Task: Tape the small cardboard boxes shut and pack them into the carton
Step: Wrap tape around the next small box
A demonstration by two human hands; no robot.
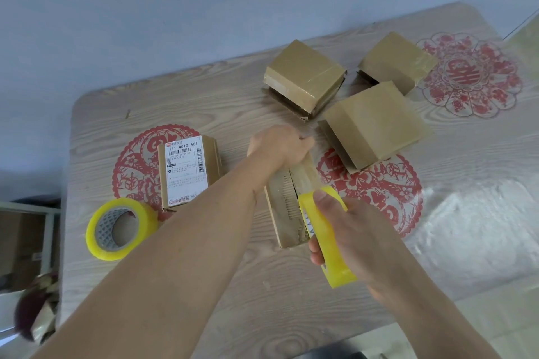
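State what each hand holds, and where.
Right hand grips yellow tape roll around its rim; left hand clasps far end of small cardboard box.

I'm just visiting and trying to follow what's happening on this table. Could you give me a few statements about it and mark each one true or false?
1. The right hand grips a yellow tape roll. True.
2. Only one roll of tape is in view. False: a second yellow roll lies on the table, apart from both hands.
3. The left hand rests at the far end of the box being taped. True.
4. The box with the printed shipping label is between the hands. False: it stands to the left of the left arm, beside the second yellow roll.
5. Three brown boxes sit beyond the hands. True.
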